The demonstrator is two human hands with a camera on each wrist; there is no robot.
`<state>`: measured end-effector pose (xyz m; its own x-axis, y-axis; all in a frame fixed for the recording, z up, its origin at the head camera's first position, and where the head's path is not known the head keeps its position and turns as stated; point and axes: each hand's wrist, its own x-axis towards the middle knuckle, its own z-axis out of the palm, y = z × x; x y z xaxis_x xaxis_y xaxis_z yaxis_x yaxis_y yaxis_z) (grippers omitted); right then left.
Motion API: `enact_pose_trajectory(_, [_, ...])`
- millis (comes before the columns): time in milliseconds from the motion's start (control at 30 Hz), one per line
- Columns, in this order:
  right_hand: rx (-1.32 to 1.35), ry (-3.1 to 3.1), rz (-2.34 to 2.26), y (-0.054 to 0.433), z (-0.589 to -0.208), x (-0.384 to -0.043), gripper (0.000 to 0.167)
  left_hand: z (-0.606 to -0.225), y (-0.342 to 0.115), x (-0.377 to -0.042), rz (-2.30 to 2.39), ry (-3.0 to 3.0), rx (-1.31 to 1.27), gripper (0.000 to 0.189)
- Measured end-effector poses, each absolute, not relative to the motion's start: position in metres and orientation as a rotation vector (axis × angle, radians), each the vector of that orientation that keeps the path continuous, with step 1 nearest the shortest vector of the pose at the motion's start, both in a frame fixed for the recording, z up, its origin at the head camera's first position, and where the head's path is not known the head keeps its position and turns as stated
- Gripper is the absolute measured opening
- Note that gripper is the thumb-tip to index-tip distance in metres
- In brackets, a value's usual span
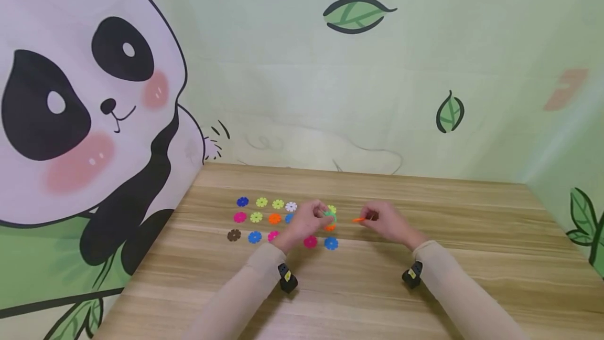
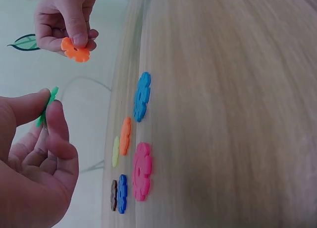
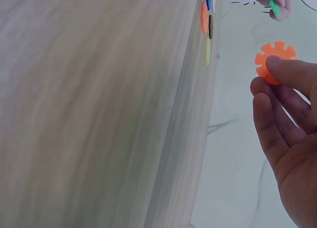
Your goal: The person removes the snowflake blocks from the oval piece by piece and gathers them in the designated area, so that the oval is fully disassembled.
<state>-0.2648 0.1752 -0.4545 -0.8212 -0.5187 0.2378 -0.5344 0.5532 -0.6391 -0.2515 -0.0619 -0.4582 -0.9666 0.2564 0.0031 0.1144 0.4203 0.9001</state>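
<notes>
My left hand (image 1: 306, 220) pinches a green notched plastic disc (image 2: 48, 108) between thumb and fingertips, raised above the table. Facing it from the right, my right hand (image 1: 384, 219) pinches an orange notched disc (image 3: 275, 61) by its edge, also held in the air. A gap separates the two discs. Below the left hand lie a pink disc (image 2: 142, 171), a blue disc (image 2: 142, 96) and another orange disc (image 2: 125, 136), flat on the wood. The left hand hides part of the disc rows in the head view.
Rows of notched discs lie on the wooden table (image 1: 472, 266), among them a dark blue one (image 1: 243, 201), a brown one (image 1: 234, 235) and a white one (image 1: 291, 206). A pale green wall cloth (image 1: 283, 41) with a printed panda (image 1: 118, 119) stands behind.
</notes>
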Motion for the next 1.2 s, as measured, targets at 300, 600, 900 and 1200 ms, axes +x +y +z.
enact_pose_trajectory(300, [0.931,-2.747,1.134,0.183,-0.457,-0.264,0.013,-0.457,-0.053,-0.247,1.518,2.463,0.426,0.022])
enact_pose_trajectory(600, [0.876,-2.782,1.152,0.186,-0.458,-0.264,0.009,-0.457,-0.043,-0.242,1.286,2.504,0.610,0.026])
enact_pose_trajectory(900, [0.866,-2.789,1.154,0.189,-0.460,-0.266,0.006,-0.463,-0.033,-0.242,1.154,2.562,0.755,0.028])
enact_pose_trajectory(1200, [0.825,-2.813,1.142,0.190,-0.457,-0.267,0.007,-0.465,-0.026,-0.243,1.033,2.580,0.751,0.033])
